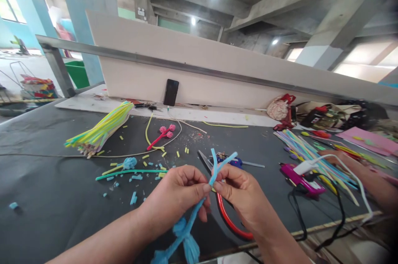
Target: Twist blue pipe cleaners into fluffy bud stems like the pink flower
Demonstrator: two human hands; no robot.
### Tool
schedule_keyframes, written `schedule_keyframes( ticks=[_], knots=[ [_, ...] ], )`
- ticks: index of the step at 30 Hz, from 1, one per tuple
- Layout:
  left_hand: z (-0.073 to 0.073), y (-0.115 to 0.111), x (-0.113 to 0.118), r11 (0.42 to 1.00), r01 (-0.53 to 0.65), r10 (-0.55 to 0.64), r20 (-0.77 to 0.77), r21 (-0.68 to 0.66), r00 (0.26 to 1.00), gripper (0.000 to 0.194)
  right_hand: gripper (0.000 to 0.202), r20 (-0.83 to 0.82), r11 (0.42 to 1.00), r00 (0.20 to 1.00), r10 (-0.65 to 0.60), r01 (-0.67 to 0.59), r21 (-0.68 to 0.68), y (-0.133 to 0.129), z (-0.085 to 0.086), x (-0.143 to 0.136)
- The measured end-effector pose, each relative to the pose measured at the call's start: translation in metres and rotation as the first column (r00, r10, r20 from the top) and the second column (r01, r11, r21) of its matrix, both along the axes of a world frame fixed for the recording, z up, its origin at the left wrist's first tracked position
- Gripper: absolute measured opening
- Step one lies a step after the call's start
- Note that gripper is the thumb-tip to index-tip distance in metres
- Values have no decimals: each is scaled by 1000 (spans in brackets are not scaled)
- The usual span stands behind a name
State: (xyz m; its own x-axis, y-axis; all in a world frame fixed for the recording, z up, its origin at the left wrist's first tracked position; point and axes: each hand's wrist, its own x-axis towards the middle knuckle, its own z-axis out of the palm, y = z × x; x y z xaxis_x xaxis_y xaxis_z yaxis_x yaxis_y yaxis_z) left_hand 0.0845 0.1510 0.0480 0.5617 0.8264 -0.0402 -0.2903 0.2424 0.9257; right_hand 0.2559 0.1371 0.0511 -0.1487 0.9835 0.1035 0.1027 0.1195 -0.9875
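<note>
Blue fuzzy stems (193,215) hang above the dark table (46,185) between the left hand (186,187) and right hand (239,187), which nearly meet, both pinching just below the forked tips (214,163), seemingly to keep them joined, with red-handled scissors (228,221) beneath.

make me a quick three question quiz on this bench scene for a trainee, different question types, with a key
1. True or false: the black phone is lying flat on its back.
2. What colour is the visible handle of the scissors?
a) green
b) red
c) yellow
3. Fill in the colour: the left hand and right hand both hold a ____ fuzzy stem.

Key:
1. False; it stands propped against the white board.
2. b
3. blue
</note>
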Motion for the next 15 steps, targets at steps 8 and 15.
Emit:
schedule_keyframes(
  ticks=[8,15],
  knots=[
    [-10,-3,3,924,299,-201,361,-240,911,10,15,-203,994,973,112,-112,12,0,-9,-1],
    [-13,-5,3,866,430,-293,436,-257,851,14,16,-239,976,947,215,-198,91,2,-18,-2]
  ],
)
